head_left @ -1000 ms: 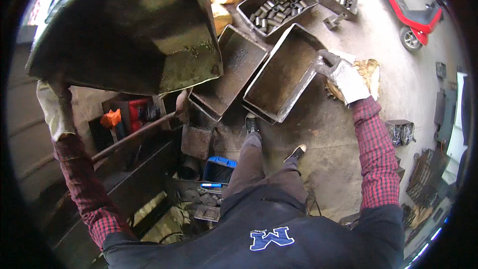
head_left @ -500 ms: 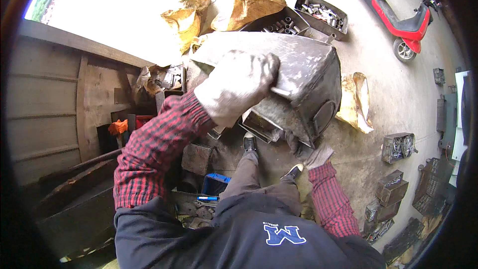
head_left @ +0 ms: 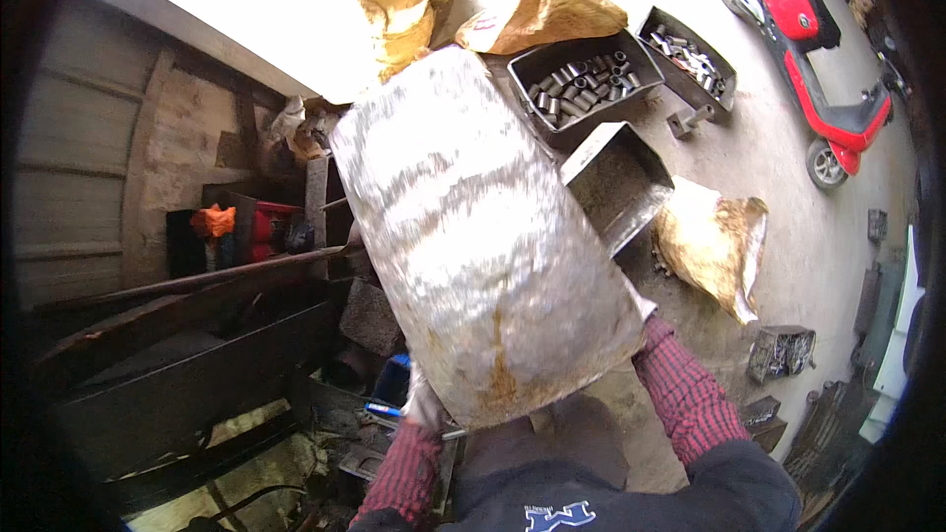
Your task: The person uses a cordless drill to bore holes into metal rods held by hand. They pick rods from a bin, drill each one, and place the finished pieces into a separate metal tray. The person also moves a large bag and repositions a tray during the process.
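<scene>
Holds the bin point(head_left: 483, 236) raised with both gloved hands, centred on the clock. Grips its metal edges with the left hand point(head_left: 422, 404) at seven and the right hand point(head_left: 642, 300) at four, mostly hiding the finger ends. Turns up a broad rectangle of sheet metal, scuffed silver, slightly bulging, streaked rusty brown toward six. Has a tray point(head_left: 639, 217) just beyond at two, straight-walled and grimy inside, partly hidden by the bin; cannot tell if touching. Has a crumpled, yellowish-brown sack point(head_left: 705, 241) at three, on smooth grey floor point(head_left: 788, 256). Farther off, at one, shows short metal tubes point(head_left: 581, 89) heaped in a dark box point(head_left: 645, 64). Well beyond, at two, shows a glossy red scooter point(head_left: 806, 99).
</scene>
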A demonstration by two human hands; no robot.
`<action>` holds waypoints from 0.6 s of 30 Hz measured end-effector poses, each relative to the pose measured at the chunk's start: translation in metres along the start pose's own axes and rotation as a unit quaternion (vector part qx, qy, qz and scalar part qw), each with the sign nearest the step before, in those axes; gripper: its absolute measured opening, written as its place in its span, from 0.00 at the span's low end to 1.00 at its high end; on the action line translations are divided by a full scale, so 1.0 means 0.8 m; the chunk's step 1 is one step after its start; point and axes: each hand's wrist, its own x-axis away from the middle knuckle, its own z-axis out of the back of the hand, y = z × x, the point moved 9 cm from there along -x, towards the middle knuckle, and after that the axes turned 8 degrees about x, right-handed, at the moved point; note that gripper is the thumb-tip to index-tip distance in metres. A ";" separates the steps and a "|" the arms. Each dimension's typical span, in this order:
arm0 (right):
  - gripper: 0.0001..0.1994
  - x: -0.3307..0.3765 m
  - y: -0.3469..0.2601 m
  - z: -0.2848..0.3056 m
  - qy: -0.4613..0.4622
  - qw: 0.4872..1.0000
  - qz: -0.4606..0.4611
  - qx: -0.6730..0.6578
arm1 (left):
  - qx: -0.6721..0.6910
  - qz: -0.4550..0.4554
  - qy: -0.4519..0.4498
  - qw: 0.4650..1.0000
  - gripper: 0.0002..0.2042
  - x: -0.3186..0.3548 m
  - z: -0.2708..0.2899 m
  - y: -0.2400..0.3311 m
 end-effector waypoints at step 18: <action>0.16 -0.043 0.043 -0.054 0.049 0.842 0.214 0.494 | 0.004 -0.040 0.146 0.989 0.30 -0.111 0.155 -0.048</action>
